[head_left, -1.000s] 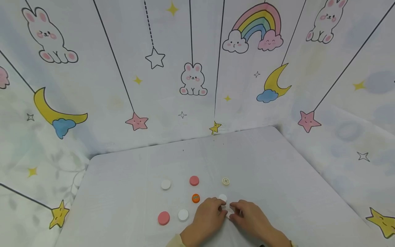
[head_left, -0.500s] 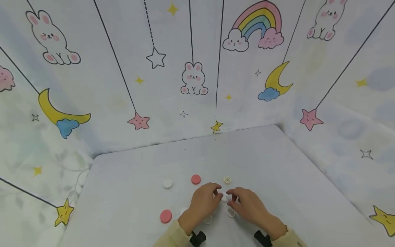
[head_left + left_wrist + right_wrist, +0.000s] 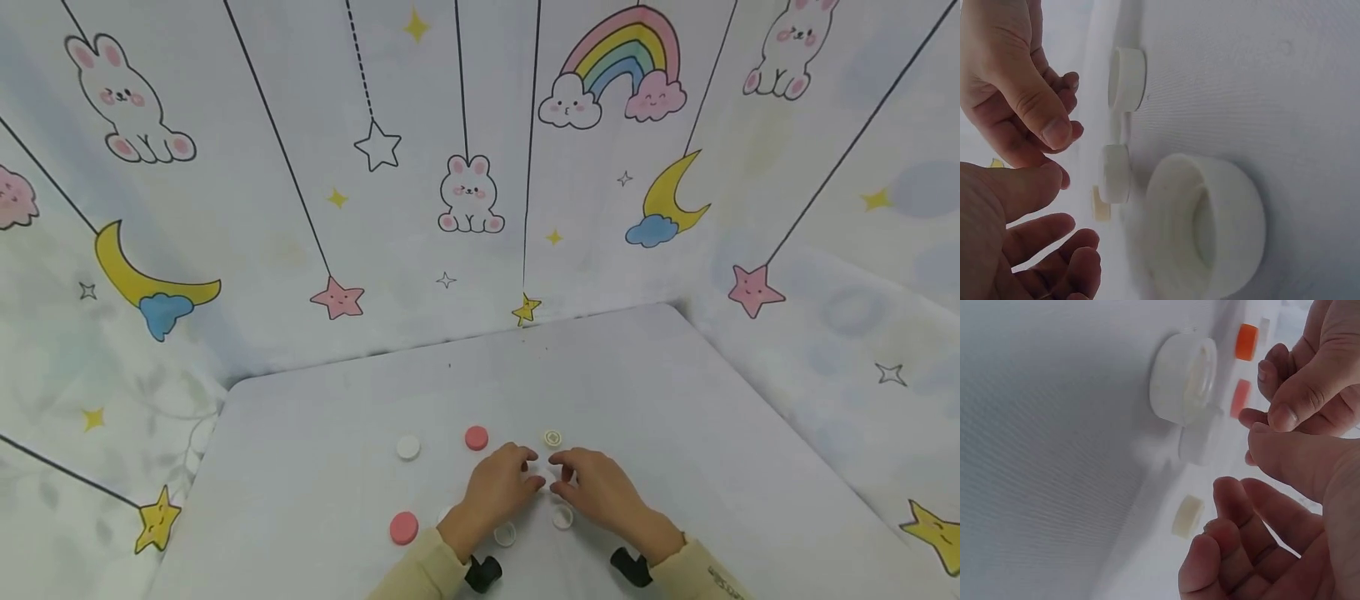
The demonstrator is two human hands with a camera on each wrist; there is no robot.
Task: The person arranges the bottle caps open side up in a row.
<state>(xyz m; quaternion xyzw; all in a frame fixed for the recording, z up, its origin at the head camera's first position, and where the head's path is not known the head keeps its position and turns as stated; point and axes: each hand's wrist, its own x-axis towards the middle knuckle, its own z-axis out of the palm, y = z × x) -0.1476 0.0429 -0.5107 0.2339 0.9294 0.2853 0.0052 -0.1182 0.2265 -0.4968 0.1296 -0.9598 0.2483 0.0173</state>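
My left hand (image 3: 498,487) and right hand (image 3: 600,487) hover opposite each other with bent fingers and nothing gripped. Below and between them, a white bottle cap (image 3: 547,478) lies on the table, partly covered by the fingers. Closer to the wrists are two upturned white caps, one by the left wrist (image 3: 505,534) and another under the right hand (image 3: 562,517). Their hollow insides show in the wrist views, where the near cap (image 3: 1207,228) looks large. Just beyond the fingertips sits a pale yellow cap (image 3: 552,438). An orange cap (image 3: 1246,342) shows only in the right wrist view.
Left of the hands lie a red-pink cap (image 3: 403,527), a farther red-pink cap (image 3: 476,437) and a white cap (image 3: 408,447). The left forearm mostly covers another white cap (image 3: 444,514). A patterned cloth (image 3: 405,250) hangs around the white table (image 3: 315,467).
Both hands have moved away from the body, off the pale translucent item between their fingers. Two upturned white caps have come into view near the wrists; the left hand now hides the orange cap.
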